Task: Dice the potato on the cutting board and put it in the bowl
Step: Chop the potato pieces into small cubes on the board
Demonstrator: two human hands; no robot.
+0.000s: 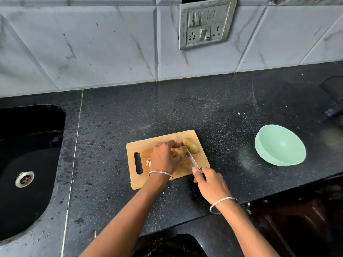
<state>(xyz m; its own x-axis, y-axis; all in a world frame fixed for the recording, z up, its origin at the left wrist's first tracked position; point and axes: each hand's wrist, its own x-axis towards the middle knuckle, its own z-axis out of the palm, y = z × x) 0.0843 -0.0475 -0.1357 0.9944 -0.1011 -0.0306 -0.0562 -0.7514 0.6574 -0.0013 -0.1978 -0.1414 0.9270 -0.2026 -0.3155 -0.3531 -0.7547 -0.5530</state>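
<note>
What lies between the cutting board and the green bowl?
Only bare black counter separates cutting board and bowl, per the head view.

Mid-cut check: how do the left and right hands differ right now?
The left hand holds down the potato; the right hand grips the knife handle. The left hand lies over the cutting board; the right hand sits at its near right corner, mostly over the counter. Both wrists wear a silver bangle.

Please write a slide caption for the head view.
Left hand steadies a yellowish potato on the wooden cutting board while right hand slices with a steel knife; mint-green bowl stands empty.
</note>
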